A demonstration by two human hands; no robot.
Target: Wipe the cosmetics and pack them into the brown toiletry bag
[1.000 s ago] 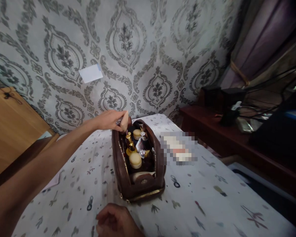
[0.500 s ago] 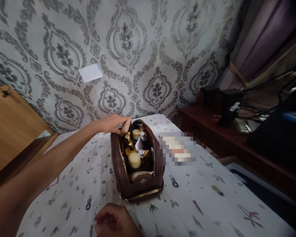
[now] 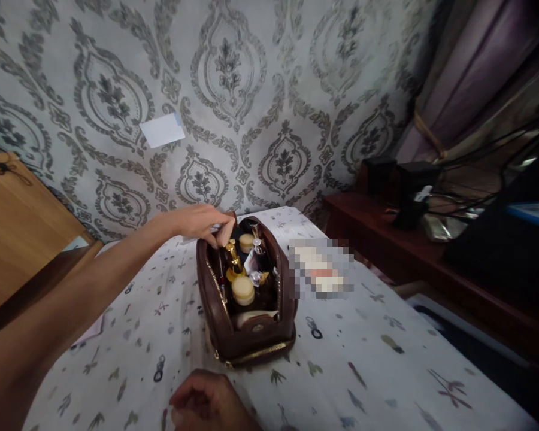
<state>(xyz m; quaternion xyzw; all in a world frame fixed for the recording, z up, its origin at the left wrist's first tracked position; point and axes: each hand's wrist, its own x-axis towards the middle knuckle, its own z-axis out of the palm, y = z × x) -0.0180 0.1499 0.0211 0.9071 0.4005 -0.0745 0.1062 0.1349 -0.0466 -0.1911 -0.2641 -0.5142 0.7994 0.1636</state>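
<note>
A dark brown cosmetic bag [image 3: 251,346] stands unzipped on the bed-like surface with a patterned white cloth [image 3: 332,371]. My left hand [image 3: 211,224] is at the bag's far left corner, fingers closed over its rim. Inside the bag are a round jar with a pale lid [image 3: 243,288], a second pale-lidded jar [image 3: 247,242], gold-capped bottles [image 3: 234,263] and a dark bottle with a silvery cap [image 3: 259,254]. In front of the bag my right hand [image 3: 211,398] rests loosely curled, apart from it, with nothing visible in its fingers.
Right of the bag lies a flat item [image 3: 321,269] blurred by pixels. A dark red table [image 3: 341,206] with cables and black boxes stands at the right. Wooden furniture [image 3: 22,227] is at the left, and patterned wallpaper [image 3: 287,78] covers the wall behind.
The view has shifted slightly. My left hand has moved a little at the bag's far left rim, and that side of the opening stands slightly wider. My right hand stays almost still.
</note>
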